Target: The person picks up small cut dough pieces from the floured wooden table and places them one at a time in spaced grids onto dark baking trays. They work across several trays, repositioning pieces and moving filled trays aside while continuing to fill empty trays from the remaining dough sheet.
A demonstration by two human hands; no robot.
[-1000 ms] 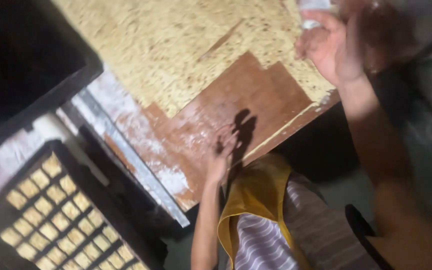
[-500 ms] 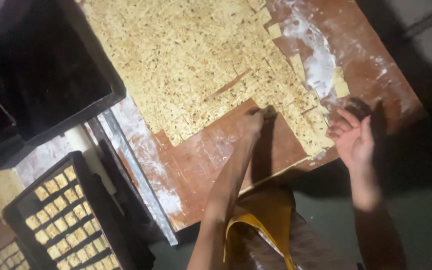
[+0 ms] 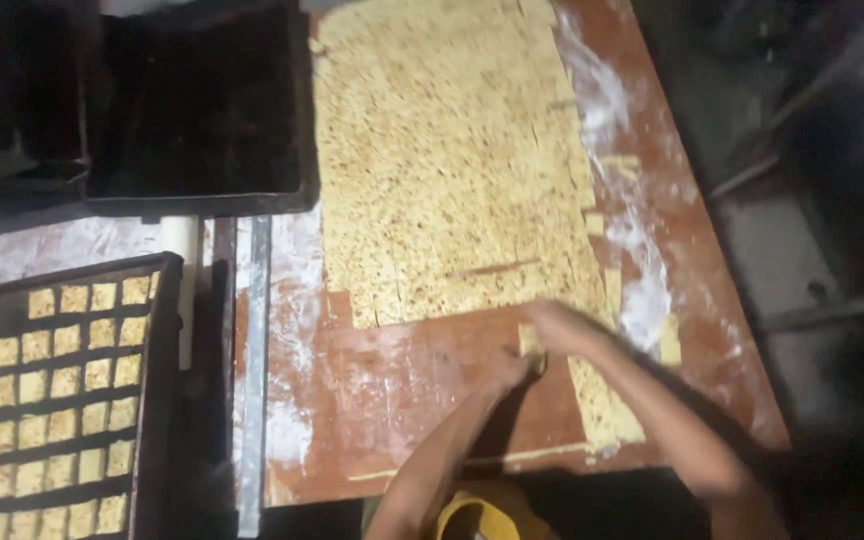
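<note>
A large sheet of speckled yellow dough (image 3: 442, 150), scored into squares, lies on a reddish-brown floured table (image 3: 392, 400). Both of my hands meet at its near edge. My left hand (image 3: 508, 372) and my right hand (image 3: 557, 328) are together on a small cut piece of dough (image 3: 530, 342); motion blur hides the exact grip. A strip of cut dough (image 3: 602, 405) runs toward me just right of my hands. My yellow garment shows at the bottom edge.
A dark tray (image 3: 52, 400) holding several rows of cut dough squares sits at the lower left. An empty black tray (image 3: 197, 110) stands at the upper left. A long metal straightedge (image 3: 252, 380) lies along the table's left side. Flour and dough scraps (image 3: 642, 260) dot the right.
The view has swung so the table runs straight. My right hand came in from the table's right edge to join my left hand at the dough's near edge.
</note>
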